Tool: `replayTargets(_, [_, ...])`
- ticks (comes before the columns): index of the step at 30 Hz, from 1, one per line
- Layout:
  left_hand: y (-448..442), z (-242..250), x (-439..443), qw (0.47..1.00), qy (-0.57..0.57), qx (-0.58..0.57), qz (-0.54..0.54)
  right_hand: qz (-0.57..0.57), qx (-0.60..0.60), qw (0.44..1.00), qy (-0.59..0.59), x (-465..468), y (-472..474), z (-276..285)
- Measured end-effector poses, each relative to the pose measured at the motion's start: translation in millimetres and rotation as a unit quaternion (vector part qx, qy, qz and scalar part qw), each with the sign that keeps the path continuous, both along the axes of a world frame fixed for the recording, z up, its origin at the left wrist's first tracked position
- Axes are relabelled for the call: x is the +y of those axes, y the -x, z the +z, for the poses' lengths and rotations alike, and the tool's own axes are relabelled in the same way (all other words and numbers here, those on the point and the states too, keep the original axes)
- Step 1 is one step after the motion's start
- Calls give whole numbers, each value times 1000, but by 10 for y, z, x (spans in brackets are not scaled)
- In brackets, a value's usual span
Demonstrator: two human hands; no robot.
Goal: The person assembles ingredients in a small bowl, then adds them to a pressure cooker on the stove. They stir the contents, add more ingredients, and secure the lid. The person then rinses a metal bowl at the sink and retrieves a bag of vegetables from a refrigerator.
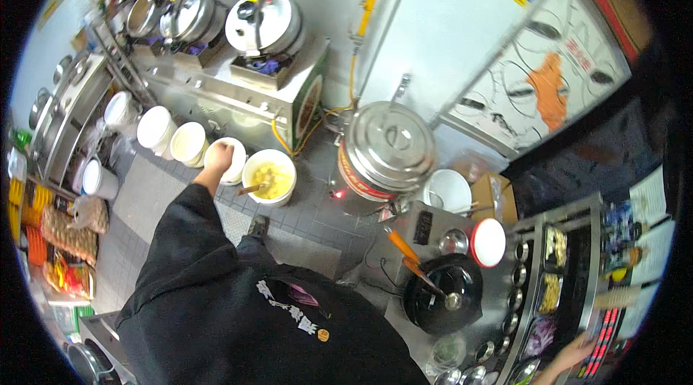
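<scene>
My left hand [220, 157] is over a white bucket [233, 172] in a row of buckets on the floor. Its fingers are bent near the rim, and I cannot tell whether they grip anything. To its right stands an open white bucket [290, 182] of yellow chunks [269, 176], with a wooden-looking handle [250, 189] sticking out. Left of the hand are a bucket with pale contents [188, 142] and another white bucket [156, 126]. At the lower right, my right hand [575, 355] reaches over the counter near a red-lit display [602, 339]; its grip is unclear.
Lidded pressure cookers [265, 22] sit on a burner stand [233, 95]. A large lidded steel pot [392, 141] stands ahead. To the right are a black wok [427, 309] with an orange-handled ladle [403, 247] and food trays [550, 293]. Sacks [70, 230] lie at left.
</scene>
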State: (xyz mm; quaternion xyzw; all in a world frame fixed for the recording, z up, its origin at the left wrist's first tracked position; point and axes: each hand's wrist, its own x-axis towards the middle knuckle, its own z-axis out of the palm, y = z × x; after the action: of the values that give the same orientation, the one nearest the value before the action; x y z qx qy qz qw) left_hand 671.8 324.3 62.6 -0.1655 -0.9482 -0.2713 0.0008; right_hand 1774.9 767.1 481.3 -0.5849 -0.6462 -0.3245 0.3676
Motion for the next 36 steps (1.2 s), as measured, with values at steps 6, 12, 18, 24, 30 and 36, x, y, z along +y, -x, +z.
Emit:
replayTargets(6, [1690,1199,810,949,-292,110,52,185,240,942,142,-534,2392,-1091])
replayTargets(12, [3677,1720,1473,876,-444,190,-18,216,219,902,304,-1125,5209,-1020])
replayTargets(18, [3978,1680,1674,839,-495,170,-149,279,69,883,372,-1569,7136,-776])
replayTargets(24, [3964,1744,1666,842,-468,172,-207,302,110,851,416,-1718,7838,-852])
replayTargets(30, [4120,1765,1626,852,-430,165,-247,325,120,826,445,-1841,7978,-1146])
replayTargets(36, [4156,1966,1624,889,-364,125,-249,314,189,802,473,-1814,7902,-1482])
